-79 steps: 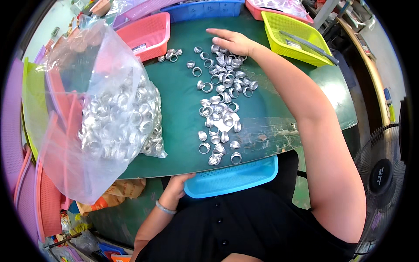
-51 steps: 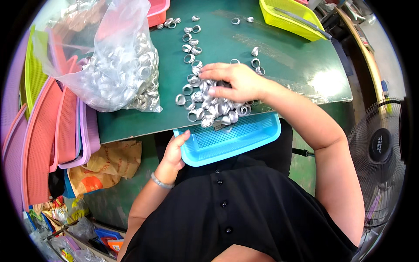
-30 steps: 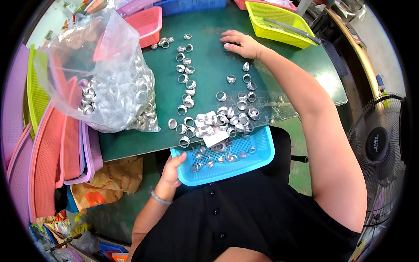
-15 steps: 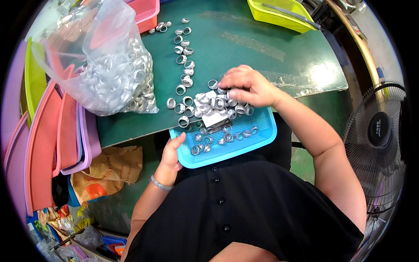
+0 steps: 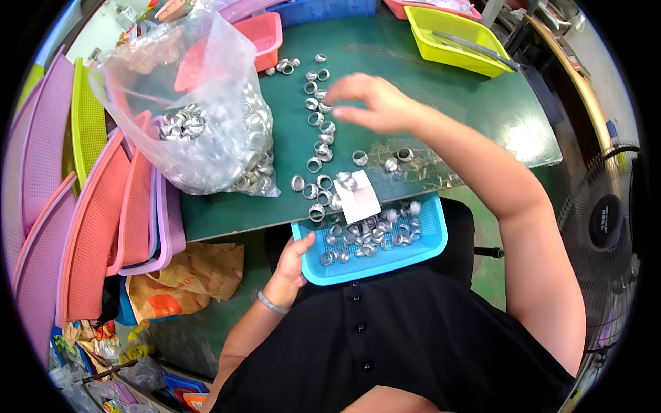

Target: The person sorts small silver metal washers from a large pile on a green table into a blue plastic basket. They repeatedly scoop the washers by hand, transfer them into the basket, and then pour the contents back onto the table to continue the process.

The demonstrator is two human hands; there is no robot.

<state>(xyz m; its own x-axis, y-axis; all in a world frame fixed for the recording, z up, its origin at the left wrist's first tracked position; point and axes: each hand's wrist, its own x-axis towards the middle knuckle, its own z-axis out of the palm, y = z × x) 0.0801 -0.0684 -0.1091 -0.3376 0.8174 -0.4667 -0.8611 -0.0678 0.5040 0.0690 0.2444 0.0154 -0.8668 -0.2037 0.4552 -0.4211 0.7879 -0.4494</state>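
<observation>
My left hand [image 5: 292, 263] is closed on the left end of a blue plastic basket [image 5: 375, 270], its thumb over the rim. Against the table's front edge, the basket holds many silvery rings [image 5: 368, 234] in a loose heap. My right hand [image 5: 368, 102] is above the table with fingers and thumb apart, slightly blurred, beside a column of rings [image 5: 315, 119] running away from me. Nothing shows between its fingers. A white paper piece [image 5: 359, 202] lies at the table edge with rings on its top end. A few rings [image 5: 392, 164] lie to its right.
A clear plastic bag [image 5: 220, 155] full of rings stands on the green table [image 5: 454, 103] at left. Stacked coloured baskets [image 5: 100, 227] are beside it. A yellow basket [image 5: 458, 51] with a long grey tool sits far right. A black fan [image 5: 606, 220] stands at right.
The heap of rings at the table edge has gone down into the blue basket, leaving a few behind. My right hand has moved away from the edge, up to the column of rings.
</observation>
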